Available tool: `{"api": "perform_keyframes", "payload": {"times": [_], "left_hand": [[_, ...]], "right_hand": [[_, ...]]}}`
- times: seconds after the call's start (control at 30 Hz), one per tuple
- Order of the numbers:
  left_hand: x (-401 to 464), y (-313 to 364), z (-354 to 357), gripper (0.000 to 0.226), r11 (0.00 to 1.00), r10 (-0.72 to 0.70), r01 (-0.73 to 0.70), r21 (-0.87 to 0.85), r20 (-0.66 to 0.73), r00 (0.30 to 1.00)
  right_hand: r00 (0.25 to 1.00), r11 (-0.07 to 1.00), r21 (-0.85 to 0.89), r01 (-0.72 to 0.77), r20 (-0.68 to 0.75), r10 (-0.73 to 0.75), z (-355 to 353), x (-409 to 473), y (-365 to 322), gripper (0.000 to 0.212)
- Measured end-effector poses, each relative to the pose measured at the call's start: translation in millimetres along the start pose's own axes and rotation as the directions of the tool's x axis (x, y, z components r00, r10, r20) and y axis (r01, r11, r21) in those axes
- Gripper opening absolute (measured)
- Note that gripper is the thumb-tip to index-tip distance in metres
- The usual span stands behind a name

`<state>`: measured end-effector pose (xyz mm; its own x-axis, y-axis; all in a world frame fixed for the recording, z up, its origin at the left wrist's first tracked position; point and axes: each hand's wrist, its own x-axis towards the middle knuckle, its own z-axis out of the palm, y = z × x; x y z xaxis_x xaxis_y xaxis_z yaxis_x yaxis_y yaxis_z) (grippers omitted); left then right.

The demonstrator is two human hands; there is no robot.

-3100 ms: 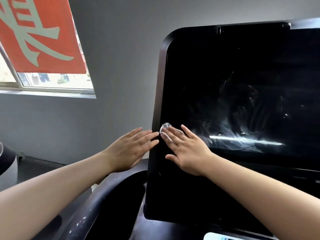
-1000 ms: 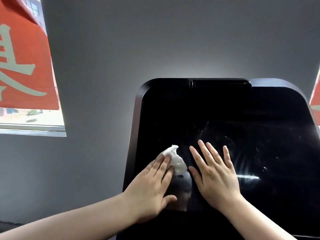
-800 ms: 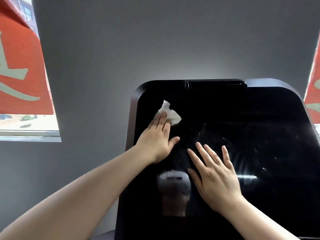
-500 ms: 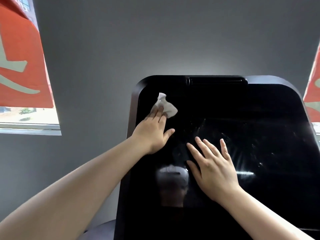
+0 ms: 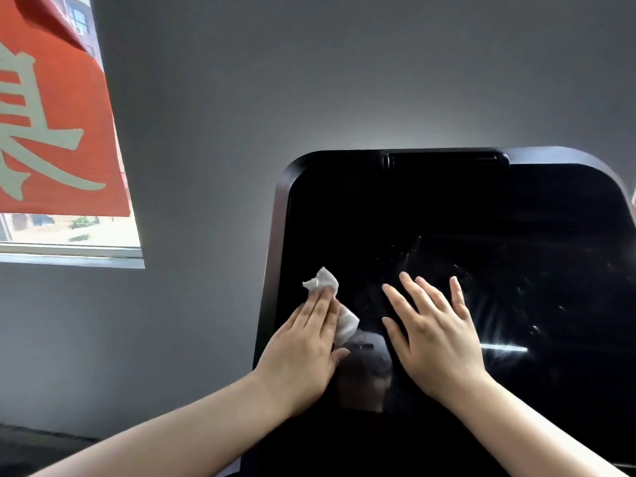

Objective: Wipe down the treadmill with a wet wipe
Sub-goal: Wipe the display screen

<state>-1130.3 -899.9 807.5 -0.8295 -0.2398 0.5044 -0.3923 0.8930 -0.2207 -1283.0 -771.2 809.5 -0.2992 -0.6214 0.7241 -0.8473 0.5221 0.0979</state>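
The treadmill's large black glossy console screen (image 5: 464, 215) fills the right half of the view, with smears and streaks on its right part. A crumpled white wet wipe (image 5: 321, 282) lies against the screen near its left edge. My left hand (image 5: 304, 346) presses the wipe flat to the glass with straight fingers; part of the wipe shows beside the fingers. My right hand (image 5: 433, 332) rests flat on the screen just to the right, fingers spread, with nothing under it.
A grey wall (image 5: 309, 80) stands behind the console. A window (image 5: 69, 232) with a red banner (image 5: 51, 132) bearing pale characters is at the upper left. A reflection of a head-worn camera shows in the glass between my hands.
My left hand has slid the wipe down from the screen's upper left corner to mid-height along the left edge. My right hand has stayed flat on the glass.
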Motion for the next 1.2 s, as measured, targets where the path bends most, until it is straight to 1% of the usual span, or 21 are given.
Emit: {"api": "perform_keyframes", "payload": {"times": [0.03,0.07,0.17,0.23,0.3,0.33,0.37,0.4,0.47,0.57,0.63,0.67,0.77,0.87,0.93,1.03,1.13,1.2], "left_hand": [[9.9,-0.4,-3.7,0.072,1.000,-0.001,0.001,0.002,0.003,1.000],[23.8,-4.9,-5.1,0.072,1.000,0.013,-0.013,0.016,-0.025,1.000],[80.4,-22.1,-17.7,0.066,0.998,-0.063,0.063,-0.029,-0.024,0.998],[108.8,-28.6,-27.3,0.060,0.989,-0.111,0.107,-0.105,-0.032,0.993],[112.6,-26.6,-27.4,0.057,0.981,-0.112,0.109,-0.163,-0.011,0.994],[103.1,-21.8,-23.1,0.058,0.981,-0.091,0.088,-0.171,-0.014,0.996],[86.0,-14.1,-16.9,0.060,0.986,-0.042,0.033,-0.166,-0.056,0.998],[63.2,-3.6,-11.1,0.063,0.990,0.040,-0.050,-0.134,-0.077,0.996],[10.3,16.3,10.0,0.062,0.969,0.243,-0.243,-0.032,-0.009,0.970],[-45.8,26.5,36.9,0.055,0.894,0.444,-0.447,0.015,0.094,0.891],[-42.5,18.8,34.4,0.056,0.855,0.511,-0.519,0.016,0.141,0.848],[-30.2,14.6,28.4,0.057,0.853,0.514,-0.522,0.034,0.128,0.848],[26.0,8.4,8.0,0.059,0.900,0.424,-0.426,0.095,0.035,0.905],[91.5,6.6,-10.1,0.058,0.961,0.271,-0.268,0.071,-0.039,0.962],[131.1,4.5,-23.4,0.060,0.992,0.111,-0.109,0.066,-0.017,0.994],[165.8,1.8,-35.0,0.056,0.997,-0.032,0.034,0.069,-0.020,0.999],[167.1,3.4,-37.7,0.056,0.998,-0.050,0.050,0.037,-0.001,0.999],[150.5,10.9,-37.3,0.058,0.998,-0.006,0.004,0.066,0.033,0.999]], "right_hand": [[1.000,1.000,-0.006,0.008,0.003,-0.008,0.4,-0.1,1.0,0.052],[1.000,1.000,-0.013,0.016,0.006,-0.016,0.8,0.0,2.2,0.052],[0.999,0.999,-0.028,0.034,0.007,-0.034,0.3,0.8,4.3,0.052],[0.999,0.999,-0.030,0.037,0.008,-0.037,-0.5,1.2,3.9,0.051],[0.999,0.999,-0.018,0.033,-0.002,-0.033,-0.7,2.5,3.5,0.049],[0.999,0.999,-0.008,0.031,-0.010,-0.031,-0.1,2.8,3.4,0.048],[0.999,1.000,0.006,0.030,-0.019,-0.030,0.8,3.3,3.7,0.047],[0.999,0.999,0.021,0.031,-0.030,-0.031,1.6,4.2,4.9,0.046],[0.998,0.998,0.048,0.046,-0.053,-0.044,2.7,5.4,8.3,0.045],[0.994,0.993,0.068,0.094,-0.062,-0.090,0.5,4.9,14.9,0.045],[0.991,0.990,0.083,0.118,-0.071,-0.112,-1.7,-0.5,20.3,0.045],[0.990,0.989,0.078,0.128,-0.073,-0.123,-1.7,-6.0,23.4,0.046],[0.987,0.989,0.021,0.147,-0.063,-0.145,3.0,-28.2,34.7,0.048],[0.994,0.994,-0.010,0.104,-0.030,-0.105,5.4,-46.9,45.9,0.051],[0.997,0.996,-0.030,0.082,-0.016,-0.082,4.5,-53.3,50.7,0.057],[0.997,0.996,-0.049,0.072,-0.019,-0.073,1.2,-60.0,52.3,0.060],[0.997,0.996,-0.047,0.080,-0.020,-0.081,-1.2,-61.9,53.2,0.061],[0.997,0.997,-0.032,0.076,-0.023,-0.077,-1.5,-62.1,52.6,0.061]]}}
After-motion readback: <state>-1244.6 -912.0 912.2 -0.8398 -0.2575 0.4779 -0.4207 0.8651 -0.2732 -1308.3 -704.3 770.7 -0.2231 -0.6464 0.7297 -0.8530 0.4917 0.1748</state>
